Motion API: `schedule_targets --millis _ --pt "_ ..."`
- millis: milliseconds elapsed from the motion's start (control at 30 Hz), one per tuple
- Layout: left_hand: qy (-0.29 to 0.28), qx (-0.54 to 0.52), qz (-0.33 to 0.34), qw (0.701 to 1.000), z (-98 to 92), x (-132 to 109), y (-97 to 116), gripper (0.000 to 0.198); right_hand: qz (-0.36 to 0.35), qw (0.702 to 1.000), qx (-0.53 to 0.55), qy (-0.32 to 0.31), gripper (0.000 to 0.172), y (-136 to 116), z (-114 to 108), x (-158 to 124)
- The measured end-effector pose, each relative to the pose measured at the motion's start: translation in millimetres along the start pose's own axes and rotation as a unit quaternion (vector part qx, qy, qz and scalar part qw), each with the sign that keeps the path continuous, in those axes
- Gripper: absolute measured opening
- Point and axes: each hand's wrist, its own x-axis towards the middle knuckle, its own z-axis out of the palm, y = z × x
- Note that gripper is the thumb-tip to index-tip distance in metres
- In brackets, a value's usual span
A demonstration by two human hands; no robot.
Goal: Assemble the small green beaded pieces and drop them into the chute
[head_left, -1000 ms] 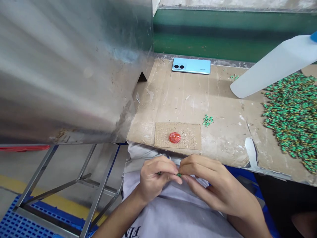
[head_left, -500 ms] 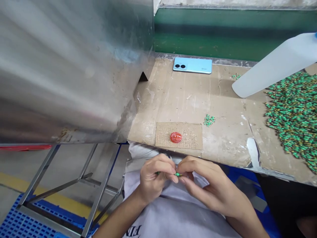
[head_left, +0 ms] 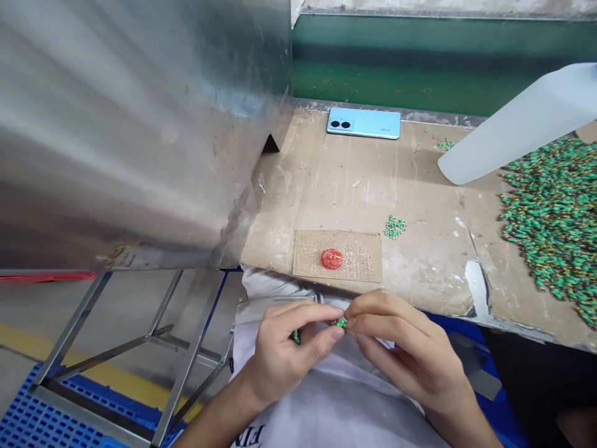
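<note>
Pinching: the left hand [head_left: 289, 351] and right hand [head_left: 401, 348] meet fingertip to fingertip on a tiny green beaded piece [head_left: 341, 322], just off the near edge of the cardboard-topped bench [head_left: 420, 280].

Grip: both hands half closed, thumbs pressed toward forefingers, a close hold that seems suited to something so small.

Lap: a white printed shirt [head_left: 326, 410] below the hands, at the bench's near edge.

Pad: a rough board pad [head_left: 359, 261] on the bench, nearest the hands, bearing a glossy red dome [head_left: 332, 259].

Parts: a small green cluster [head_left: 394, 227] mid-bench; a large green heap [head_left: 550, 230] at its right end, apparently spread for easy picking.

Bottle: a white plastic bottle [head_left: 517, 124], tilted above the heap.

Far edge: a light-blue smartphone [head_left: 364, 122], lying lenses up.
</note>
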Motion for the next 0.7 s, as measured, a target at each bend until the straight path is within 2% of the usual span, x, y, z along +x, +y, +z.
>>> schedule_targets --millis 333,500,533,567,633,667,700 --pt "0.004 0.022 -0.066 0.998 0.9 4.3 10.2 0.016 -0.004 1.0 -0.014 -0.009 0.026 1.4 -0.1 -0.5" --pt "0.019 0.048 -0.038 0.998 1.7 6.3 5.4 0.019 -0.002 1.0 -0.014 -0.021 0.021 3.0 4.5 -0.5" --pt "0.025 0.041 -0.049 0.998 4.1 4.9 3.2 0.019 -0.005 1.0 -0.015 -0.016 0.02 3.2 5.5 -0.4" --pt "0.037 0.023 -0.073 0.996 7.6 2.9 0.6 0.018 -0.009 1.0 -0.011 -0.01 0.02 4.3 5.9 -0.5" --pt "0.029 -0.066 -0.179 0.981 17.1 -1.6 -5.2 0.007 0.002 1.0 -0.002 0.007 0.018 10.3 3.0 -2.0" --pt "0.041 -0.123 -0.281 0.951 22.4 -3.6 -7.9 0.008 0.018 0.999 -0.002 0.032 0.014 15.6 -1.7 -3.3" --pt "0.041 -0.188 -0.359 0.913 27.3 -5.0 -10.2 0.02 0.044 0.996 -0.011 0.071 0.009 22.4 -9.3 -5.1"
